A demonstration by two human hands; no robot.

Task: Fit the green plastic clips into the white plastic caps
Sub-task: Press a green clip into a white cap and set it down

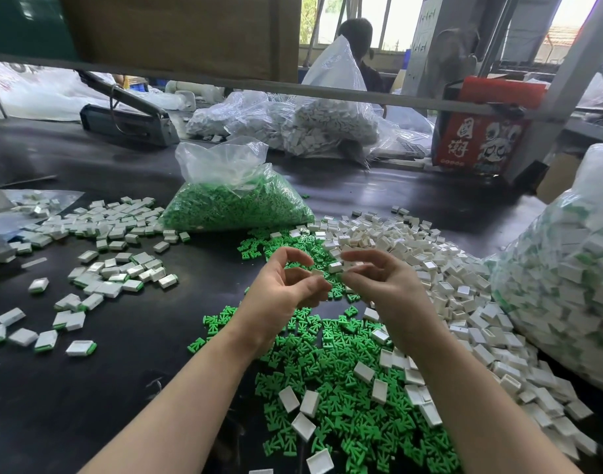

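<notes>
Green clips piled near; right hand pinches white cap, left hand just left, curled, contents unclear.

Both forearms bare, no sleeves; left hand, right hand ungloved.

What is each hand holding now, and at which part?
The right hand pinches a small white plastic cap by its end, at the fingertips. The left hand has curled fingers; any held thing cannot be told.
</notes>
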